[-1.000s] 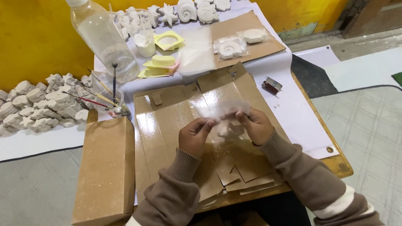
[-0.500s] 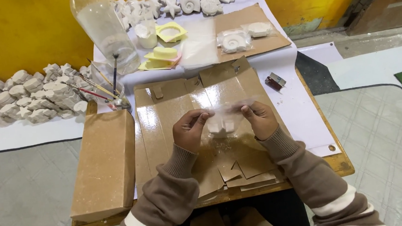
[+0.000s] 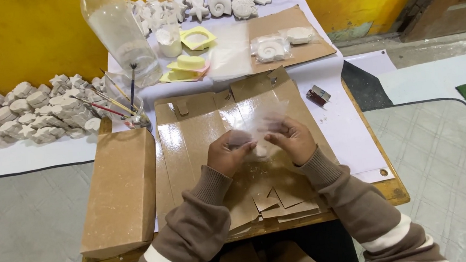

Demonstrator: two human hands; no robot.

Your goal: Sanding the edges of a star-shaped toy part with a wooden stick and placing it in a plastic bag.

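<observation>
Both grips, left hand (image 3: pixel 228 154) and right hand (image 3: pixel 291 139), pinch a clear plastic bag (image 3: pixel 262 122) above the flattened cardboard (image 3: pixel 190 139).

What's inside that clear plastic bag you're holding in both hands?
Inside the clear bag, held by the left hand and right hand, a small white piece shows between the thumbs. Its shape is blurred, and the fingers cover the rest.
</observation>
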